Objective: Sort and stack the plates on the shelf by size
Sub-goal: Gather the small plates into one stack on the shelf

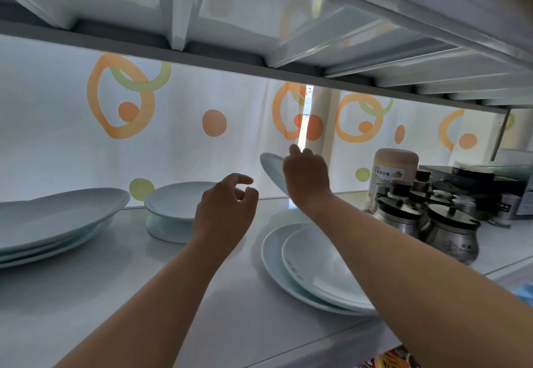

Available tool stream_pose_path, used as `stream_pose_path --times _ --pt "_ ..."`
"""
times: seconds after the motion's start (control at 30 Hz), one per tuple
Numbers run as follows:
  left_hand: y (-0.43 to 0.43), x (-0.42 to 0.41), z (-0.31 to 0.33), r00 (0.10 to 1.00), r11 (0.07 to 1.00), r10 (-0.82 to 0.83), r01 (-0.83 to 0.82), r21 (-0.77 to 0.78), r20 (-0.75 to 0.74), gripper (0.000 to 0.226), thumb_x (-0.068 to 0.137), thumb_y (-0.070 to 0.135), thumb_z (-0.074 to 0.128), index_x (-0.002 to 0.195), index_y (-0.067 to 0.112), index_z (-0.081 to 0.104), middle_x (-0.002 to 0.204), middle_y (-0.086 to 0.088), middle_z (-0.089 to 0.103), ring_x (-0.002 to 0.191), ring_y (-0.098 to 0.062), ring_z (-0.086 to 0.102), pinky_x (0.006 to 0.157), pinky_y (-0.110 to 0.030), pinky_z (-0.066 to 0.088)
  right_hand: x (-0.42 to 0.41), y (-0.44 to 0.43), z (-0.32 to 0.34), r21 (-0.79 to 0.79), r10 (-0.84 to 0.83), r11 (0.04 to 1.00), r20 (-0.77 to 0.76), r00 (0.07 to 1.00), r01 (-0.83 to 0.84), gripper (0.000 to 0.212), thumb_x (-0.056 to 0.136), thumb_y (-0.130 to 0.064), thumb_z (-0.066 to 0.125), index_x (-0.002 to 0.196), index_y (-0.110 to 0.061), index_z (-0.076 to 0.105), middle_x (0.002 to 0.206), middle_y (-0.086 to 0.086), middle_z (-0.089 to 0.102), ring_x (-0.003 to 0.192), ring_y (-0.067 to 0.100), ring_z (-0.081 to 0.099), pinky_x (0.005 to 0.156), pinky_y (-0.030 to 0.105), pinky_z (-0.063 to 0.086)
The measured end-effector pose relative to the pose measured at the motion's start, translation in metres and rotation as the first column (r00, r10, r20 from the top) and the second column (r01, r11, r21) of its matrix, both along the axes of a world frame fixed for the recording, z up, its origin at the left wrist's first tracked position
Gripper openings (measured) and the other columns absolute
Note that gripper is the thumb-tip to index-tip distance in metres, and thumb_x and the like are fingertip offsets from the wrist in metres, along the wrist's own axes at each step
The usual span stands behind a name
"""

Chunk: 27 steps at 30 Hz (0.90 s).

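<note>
- My right hand (307, 178) grips a small plate (271, 167) by its rim. The plate is tipped up, near the back of the shelf (144, 295).
- My left hand (225, 209) holds nothing. Its fingers are loose and a bit bent.
- Two stacked plates (305, 266) lie under my right arm.
- Small dishes (178, 199) sit in the middle, big plates (57, 217) at the left.
- Shiny pots (450, 232) stand at the right.

Behind everything we see a white translucent curtain (57, 151) printed with orange rings, orange dots and pale green circles. Its two panels part at a narrow bright slit (303, 136). To the right we find a tall white jar with a beige lid and a printed label (394, 170). Just in front of it cluster several rounded steel condiment pots with black lids (450, 233), and beyond them sits a dark rectangular box (487, 180).
</note>
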State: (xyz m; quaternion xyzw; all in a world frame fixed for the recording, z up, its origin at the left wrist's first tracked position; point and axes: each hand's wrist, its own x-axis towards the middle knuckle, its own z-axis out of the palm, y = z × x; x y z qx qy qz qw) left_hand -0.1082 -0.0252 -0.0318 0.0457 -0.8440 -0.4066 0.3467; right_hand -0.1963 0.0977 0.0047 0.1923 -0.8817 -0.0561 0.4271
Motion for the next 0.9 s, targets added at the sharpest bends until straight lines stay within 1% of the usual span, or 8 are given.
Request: stream_pose_path --times 0.1,0.17,0.3,0.4,0.5,0.57,0.7,0.9 --pt "0.003 0.007 0.005 1.0 1.0 -0.013 0.013 0.003 -0.013 0.025 0.086 0.027 0.052 0.108 0.028 0.064 0.079 0.013 0.059 0.085 -0.014 0.055 0.076 -0.025 0.034 0.012 0.018 0.01 -0.213 0.061 0.974 -0.09 0.994 -0.079 0.022 0.095 -0.01 0.05 0.104 0.003 0.065 0.105 0.016 0.066 0.089 0.029 0.068 0.075 0.033 0.052" --pt "0.006 0.015 0.008 0.999 1.0 -0.021 0.021 -0.002 -0.031 0.023 0.086 0.025 0.053 0.106 0.029 0.064 0.083 0.012 0.062 0.084 -0.015 0.058 0.077 -0.024 0.035 0.021 0.031 0.016 -0.36 0.095 0.923 -0.131 0.987 -0.137 0.029 0.099 -0.016 0.041 0.094 0.002 0.064 0.093 0.016 0.062 0.077 0.028 0.063 0.062 0.031 0.041" --pt "0.012 0.036 0.017 0.99 0.999 -0.016 0.011 -0.035 -0.143 0.015 0.084 0.031 0.053 0.096 0.034 0.061 0.078 0.021 0.06 0.071 -0.008 0.059 0.076 -0.024 0.037 0.045 0.059 0.028 -0.623 0.148 0.757 -0.128 0.981 -0.196 0.033 0.097 -0.02 0.041 0.077 -0.001 0.06 0.068 0.007 0.053 0.065 0.024 0.044 0.061 0.027 0.024" --pt "0.017 0.059 0.02 0.983 0.999 -0.036 0.031 -0.027 -0.179 0.012 0.084 0.031 0.055 0.095 0.034 0.06 0.074 0.025 0.058 0.068 0.002 0.059 0.075 -0.025 0.038 0.07 0.075 0.029 -0.835 0.307 0.513 -0.037 0.951 -0.198 0.04 0.095 -0.02 0.042 0.06 -0.006 0.053 0.05 0.008 0.054 0.048 0.025 0.063 0.048 0.027 0.038" --pt "0.023 0.081 0.018 0.98 0.999 -0.053 0.054 0.0 -0.191 0.015 0.084 0.029 0.057 0.098 0.033 0.062 0.077 0.022 0.061 0.068 0.0 0.061 0.074 -0.026 0.041 0.099 0.084 0.023 -0.988 0.52 0.126 -0.014 0.854 -0.093 0.038 0.094 -0.011 0.044 0.057 -0.002 0.05 0.049 0.007 0.055 0.038 0.019 0.06 0.051 0.034 0.055" --pt "0.025 0.094 0.015 0.978 0.998 -0.066 0.067 -0.002 -0.196 0.014 0.085 0.03 0.058 0.098 0.033 0.062 0.08 0.02 0.063 0.065 0.0 0.061 0.07 -0.025 0.043 0.117 0.089 0.016 -0.999 0.612 -0.04 -0.01 0.791 0.019 0.033 0.095 -0.005 0.043 0.062 -0.001 0.046 0.061 0.011 0.05 0.037 0.014 0.057 0.044 0.03 0.055" --pt "0.028 0.116 0.006 0.979 0.995 -0.098 0.101 0.005 -0.18 0.012 0.085 0.028 0.058 0.095 0.033 0.062 0.085 0.014 0.065 0.062 0.003 0.059 0.056 -0.008 0.039 0.143 0.095 -0.001 -0.954 0.708 -0.212 0.0 0.707 0.212 0.014 0.093 0.005 0.04 0.082 0.003 0.049 0.064 0.011 0.043 0.039 0.012 0.049 0.041 0.03 0.056" --pt "0.028 0.136 -0.008 0.987 0.996 -0.084 0.086 0.011 -0.135 0.012 0.085 0.027 0.057 0.096 0.032 0.062 0.085 0.014 0.066 0.071 0.01 0.058 0.055 -0.004 0.038 0.153 0.1 -0.028 -0.91 0.724 -0.203 0.11 0.681 0.362 0.033 0.092 0.008 0.038 0.124 0.011 0.045 0.065 0.009 0.037 0.034 0.011 0.043 0.041 0.033 0.057"
